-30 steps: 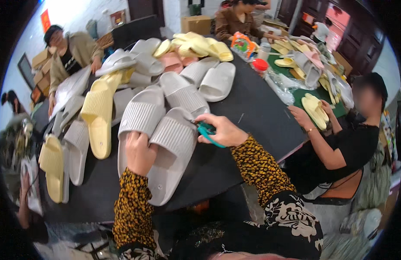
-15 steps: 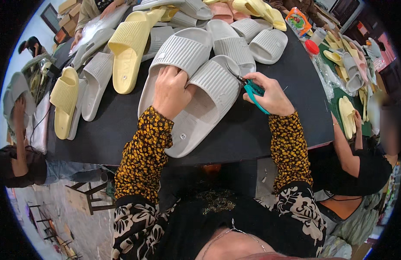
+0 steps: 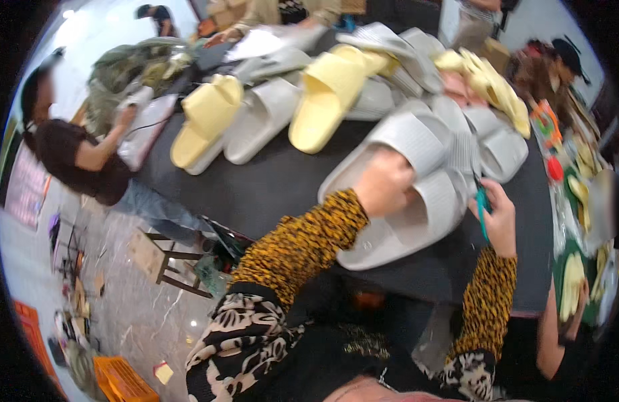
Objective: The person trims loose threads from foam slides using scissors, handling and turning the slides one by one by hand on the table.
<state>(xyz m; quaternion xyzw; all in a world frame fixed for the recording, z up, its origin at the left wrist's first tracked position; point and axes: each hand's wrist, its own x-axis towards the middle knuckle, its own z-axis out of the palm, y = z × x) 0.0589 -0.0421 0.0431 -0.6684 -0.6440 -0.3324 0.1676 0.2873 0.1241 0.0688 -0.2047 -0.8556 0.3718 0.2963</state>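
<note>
View swung L; grey slippers (image 3: 445,199) still by near edge of desk (image 3: 269,194), so prob. same step. L hand (image 3: 384,182) at straps, blurry, can't tell grip; R hand (image 3: 502,214) curls round teal snips (image 3: 483,214).

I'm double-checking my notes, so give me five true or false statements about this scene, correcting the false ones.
1. The right hand holds a teal-handled tool. True.
2. The left hand holds nothing. False: it holds the large grey slippers.
3. Everything on the black table is grey. False: yellow slippers and pink slippers lie there too.
4. A wooden stool stands on the floor. True.
5. The orange crate is on the black table. False: it is on the floor.
</note>
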